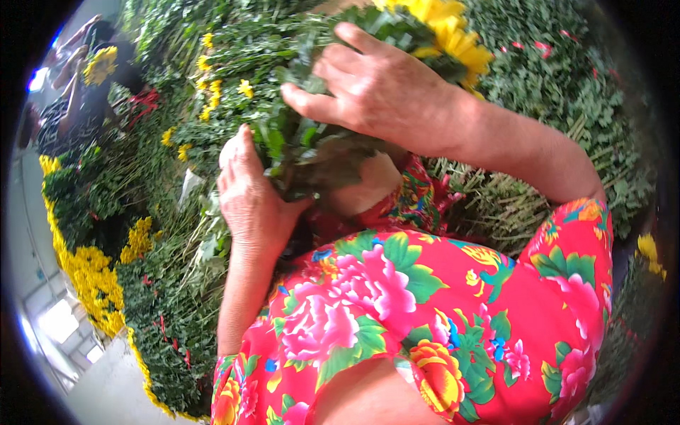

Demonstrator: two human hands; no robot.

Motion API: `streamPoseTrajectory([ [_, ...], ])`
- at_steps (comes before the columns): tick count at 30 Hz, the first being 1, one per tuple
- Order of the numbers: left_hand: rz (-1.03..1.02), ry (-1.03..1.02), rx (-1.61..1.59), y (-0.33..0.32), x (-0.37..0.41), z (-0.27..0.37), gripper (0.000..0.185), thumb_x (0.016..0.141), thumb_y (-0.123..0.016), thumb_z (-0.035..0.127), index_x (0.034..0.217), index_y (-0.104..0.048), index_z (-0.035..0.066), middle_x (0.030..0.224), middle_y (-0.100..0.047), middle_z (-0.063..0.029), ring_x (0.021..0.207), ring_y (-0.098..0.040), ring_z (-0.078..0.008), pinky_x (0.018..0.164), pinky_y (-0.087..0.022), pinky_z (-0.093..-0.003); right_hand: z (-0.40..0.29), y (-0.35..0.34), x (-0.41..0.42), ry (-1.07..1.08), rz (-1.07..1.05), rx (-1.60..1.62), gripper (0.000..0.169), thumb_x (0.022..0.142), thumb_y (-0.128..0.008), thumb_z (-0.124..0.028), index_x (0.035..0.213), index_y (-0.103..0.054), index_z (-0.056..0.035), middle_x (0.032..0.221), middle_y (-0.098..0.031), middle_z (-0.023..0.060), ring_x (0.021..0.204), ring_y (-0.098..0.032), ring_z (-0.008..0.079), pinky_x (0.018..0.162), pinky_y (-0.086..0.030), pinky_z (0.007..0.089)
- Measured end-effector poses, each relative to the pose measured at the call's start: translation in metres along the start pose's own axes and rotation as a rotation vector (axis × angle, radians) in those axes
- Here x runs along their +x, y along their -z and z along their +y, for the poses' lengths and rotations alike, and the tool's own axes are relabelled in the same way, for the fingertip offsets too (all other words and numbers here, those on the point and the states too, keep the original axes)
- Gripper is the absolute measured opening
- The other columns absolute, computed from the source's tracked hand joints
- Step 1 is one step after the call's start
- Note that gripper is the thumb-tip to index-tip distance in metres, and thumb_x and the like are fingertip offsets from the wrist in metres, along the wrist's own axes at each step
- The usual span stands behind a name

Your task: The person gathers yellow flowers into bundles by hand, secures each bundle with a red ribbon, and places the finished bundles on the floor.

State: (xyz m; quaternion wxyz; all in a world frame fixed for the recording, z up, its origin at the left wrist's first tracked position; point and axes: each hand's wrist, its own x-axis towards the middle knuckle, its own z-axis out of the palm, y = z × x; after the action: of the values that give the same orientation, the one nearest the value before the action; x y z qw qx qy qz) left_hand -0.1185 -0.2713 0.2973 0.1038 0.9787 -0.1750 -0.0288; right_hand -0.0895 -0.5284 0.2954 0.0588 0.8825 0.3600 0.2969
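Observation:
A leafy bunch of yellow flowers (459, 40), likely chrysanthemums, lies across the space between my hands. Its blooms show above my right forearm, and green leaves fill the gap below. My right hand (366, 85) curves over the bunch from above, its fingertips among the leaves and partly hidden. My left hand (252, 188) cups the leaves on the other side, fingers pointing up and thumb towards the middle. The leaves between the hands are blurred, and the stem ends are hard to make out. A red floral garment (372, 287) covers my arms and chest.
Heaped cut stems (255, 58) with scattered small yellow blooms lie ahead. Leafy bunches with red ties (542, 50) are piled at right. Stacked bunches with yellow heads (95, 281) stand at left, beside a pale floor (114, 377). Another person (79, 106) is at upper left, near a yellow flower.

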Motion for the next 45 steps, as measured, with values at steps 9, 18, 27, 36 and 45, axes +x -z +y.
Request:
streamPoseTrajectory([
  [9, 0.001, -0.022, 0.050, 0.014, 0.013, 0.001, 0.083, 0.065, -0.092, 0.027, 0.135, -0.053, 0.007, 0.119, -0.067, -0.0195, 0.102, -0.068, -0.0420, 0.085, -0.055, -0.0512, 0.009, -0.002, -0.002, 0.000, 0.000, 0.095, 0.039, 0.095, -0.055, -0.022, 0.134, -0.060, -0.0171, 0.092, -0.068, 0.0021, 0.098, -0.067, 0.0203, 0.103, -0.044, 0.0436],
  [18, -0.084, 0.062, 0.156, 0.009, 0.019, -0.008, 0.078, 0.066, -0.090, 0.031, 0.133, -0.055, 0.012, 0.126, -0.066, -0.0173, 0.103, -0.068, -0.0434, 0.083, -0.054, -0.0517, 0.021, 0.053, -0.107, -0.882, 0.183, 0.302, 0.022, 0.094, -0.068, -0.014, 0.115, -0.071, -0.0063, 0.098, -0.073, 0.0075, 0.094, -0.071, 0.0243, 0.093, -0.054, 0.0387],
  [27, -0.095, 0.000, 0.092, 0.008, 0.026, -0.022, 0.072, 0.066, -0.090, 0.029, 0.128, -0.058, 0.011, 0.099, -0.074, -0.0194, 0.095, -0.069, -0.0457, 0.080, -0.054, -0.0530, -0.133, -0.101, -0.299, -1.100, -1.007, 0.542, 0.013, 0.079, -0.070, -0.008, 0.092, -0.074, -0.0100, 0.090, -0.074, 0.0156, 0.094, -0.072, 0.0371, 0.081, -0.059, 0.0484],
  [36, -0.109, 0.053, 0.101, 0.014, 0.022, -0.017, 0.070, 0.067, -0.090, 0.029, 0.127, -0.058, 0.010, 0.112, -0.070, -0.0193, 0.101, -0.067, -0.0455, 0.083, -0.054, -0.0528, -0.155, -0.123, -0.360, -1.321, -0.903, 0.837, 0.020, 0.073, -0.076, -0.020, 0.093, -0.081, -0.0142, 0.090, -0.077, 0.0123, 0.087, -0.075, 0.0295, 0.078, -0.059, 0.0420],
  [45, -0.114, 0.051, 0.055, 0.013, 0.023, -0.010, 0.071, 0.067, -0.090, 0.029, 0.127, -0.057, 0.010, 0.114, -0.068, -0.0174, 0.104, -0.066, -0.0442, 0.085, -0.053, -0.0521, -0.140, -0.120, -0.340, -1.901, -0.321, 1.190, 0.013, 0.089, -0.078, -0.016, 0.088, -0.073, -0.0043, 0.074, -0.070, 0.0016, 0.063, -0.065, 0.0087, 0.056, -0.053, 0.0280],
])
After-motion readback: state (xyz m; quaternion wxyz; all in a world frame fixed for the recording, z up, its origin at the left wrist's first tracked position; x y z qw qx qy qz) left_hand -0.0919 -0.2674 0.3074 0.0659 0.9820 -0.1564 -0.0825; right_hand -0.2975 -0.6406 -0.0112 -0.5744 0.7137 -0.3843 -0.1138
